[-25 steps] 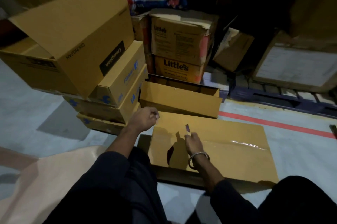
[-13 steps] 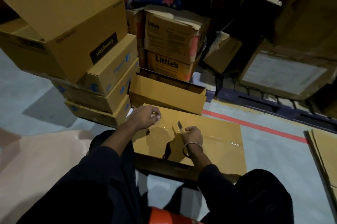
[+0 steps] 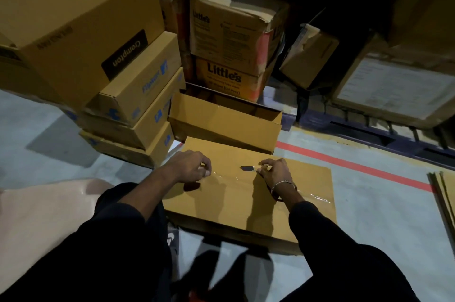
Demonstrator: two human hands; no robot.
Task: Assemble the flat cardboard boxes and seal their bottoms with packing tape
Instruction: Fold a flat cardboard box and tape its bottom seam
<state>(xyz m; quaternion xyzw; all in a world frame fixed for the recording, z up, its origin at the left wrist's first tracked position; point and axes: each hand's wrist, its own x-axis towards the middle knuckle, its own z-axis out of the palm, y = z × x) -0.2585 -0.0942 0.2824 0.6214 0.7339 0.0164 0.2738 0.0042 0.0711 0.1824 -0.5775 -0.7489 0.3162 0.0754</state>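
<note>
A brown cardboard box [image 3: 236, 208] lies bottom-up on the floor in front of me. A strip of clear packing tape [image 3: 317, 197] runs along its middle seam and shines near the right edge. My left hand [image 3: 190, 166] rests on the box's left part with fingers curled, fingertips pressing at the tape's left end. My right hand [image 3: 274, 170] grips a small cutter [image 3: 251, 168] whose blade points left, just above the seam between the two hands.
A stack of assembled boxes [image 3: 128, 95] stands at the left. An open-topped box [image 3: 224, 124] sits just behind the taped one, with "Little's" cartons [image 3: 229, 60] further back. Flat cardboard sheets [image 3: 443, 193] lie at the right edge. A red floor line [image 3: 357, 166] crosses behind.
The cutter's blade has turned from pointing up to pointing left over the seam. My left hand has slid down onto the tape's left end. The view has closed in on the box.
</note>
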